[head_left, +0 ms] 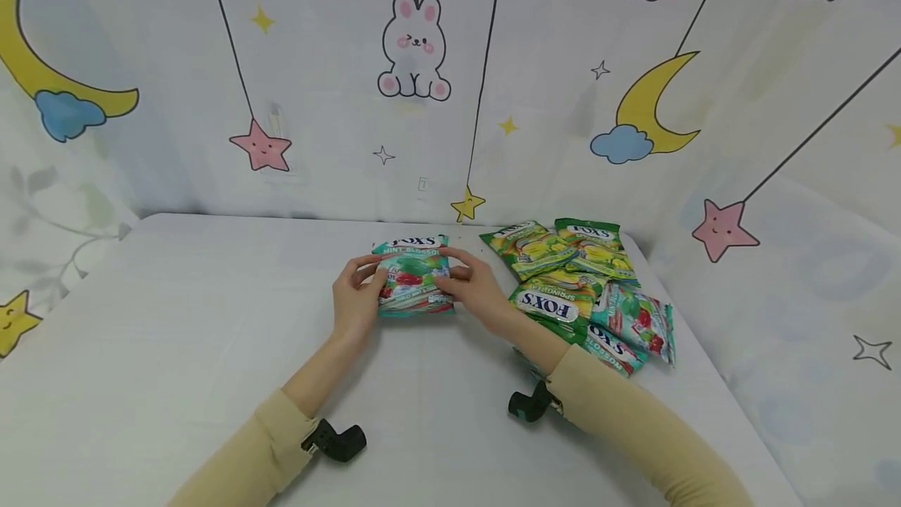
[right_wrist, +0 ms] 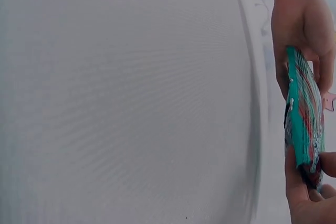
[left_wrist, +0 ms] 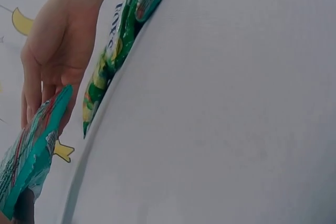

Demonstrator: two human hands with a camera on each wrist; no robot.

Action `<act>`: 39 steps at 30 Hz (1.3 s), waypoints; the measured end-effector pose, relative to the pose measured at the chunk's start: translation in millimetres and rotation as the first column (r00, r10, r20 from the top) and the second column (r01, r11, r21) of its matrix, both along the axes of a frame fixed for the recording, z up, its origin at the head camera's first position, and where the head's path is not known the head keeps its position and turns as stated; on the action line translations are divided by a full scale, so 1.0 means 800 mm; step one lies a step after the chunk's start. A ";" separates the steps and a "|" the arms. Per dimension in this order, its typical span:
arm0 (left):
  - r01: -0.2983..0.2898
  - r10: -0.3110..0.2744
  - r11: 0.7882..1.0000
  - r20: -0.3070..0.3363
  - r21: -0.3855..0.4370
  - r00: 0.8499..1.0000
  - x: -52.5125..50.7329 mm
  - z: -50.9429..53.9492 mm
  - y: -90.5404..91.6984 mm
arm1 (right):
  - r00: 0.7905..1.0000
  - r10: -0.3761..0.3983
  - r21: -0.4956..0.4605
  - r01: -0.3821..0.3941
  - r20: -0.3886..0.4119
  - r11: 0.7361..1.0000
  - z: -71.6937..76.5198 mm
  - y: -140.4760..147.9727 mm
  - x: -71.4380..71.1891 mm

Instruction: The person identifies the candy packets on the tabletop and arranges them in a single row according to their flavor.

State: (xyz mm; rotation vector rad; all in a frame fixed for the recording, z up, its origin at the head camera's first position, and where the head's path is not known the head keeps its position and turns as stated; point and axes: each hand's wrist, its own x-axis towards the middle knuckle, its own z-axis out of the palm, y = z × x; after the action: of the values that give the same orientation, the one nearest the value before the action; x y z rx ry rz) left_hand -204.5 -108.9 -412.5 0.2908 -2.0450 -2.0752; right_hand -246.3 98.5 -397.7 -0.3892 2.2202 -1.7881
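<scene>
Packet (head_left: 415, 288) shows its fruit print (head_left: 410, 278) from the head view, mostly edge (right_wrist: 296, 103) from the right wrist, left hand (head_left: 357, 293) and right hand (head_left: 482, 289) pinching opposite sides.

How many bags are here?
6 at least: one bag in both hands; piled right, two yellow behind, one yellow in front, two teal beside it. More may be hidden.

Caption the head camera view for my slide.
Left hand and right hand hold a rectangular teal plastic bag near piled green and teal plastic bags.

Booth-like space, cartoon-printed cloth walls (head_left: 429, 131)
</scene>
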 end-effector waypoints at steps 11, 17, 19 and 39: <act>0.050 -0.055 0.991 -0.034 -0.125 0.998 0.006 -0.002 -0.035 | 0.999 0.025 -0.012 -0.025 0.030 1.000 -0.001 -0.023 0.006; 0.075 -0.078 0.987 -0.017 -0.145 0.997 0.008 -0.003 -0.055 | 0.999 0.023 -0.013 -0.023 0.027 1.000 -0.002 -0.039 0.007; 0.080 -0.083 0.986 -0.010 -0.148 0.997 0.009 -0.004 -0.061 | 0.999 0.021 -0.008 -0.021 0.027 1.000 -0.002 -0.045 0.008; 0.063 -0.052 0.969 0.051 -0.240 0.997 0.020 -0.003 -0.116 | 1.000 0.006 -0.034 -0.006 0.012 0.999 -0.010 -0.110 0.008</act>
State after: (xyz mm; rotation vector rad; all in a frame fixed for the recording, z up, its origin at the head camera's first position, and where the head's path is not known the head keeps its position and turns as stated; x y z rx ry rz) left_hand -188.3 -201.3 -415.0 0.2406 -2.3294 -1.8384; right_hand -240.1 10.7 -405.9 -0.3908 2.1812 -1.8225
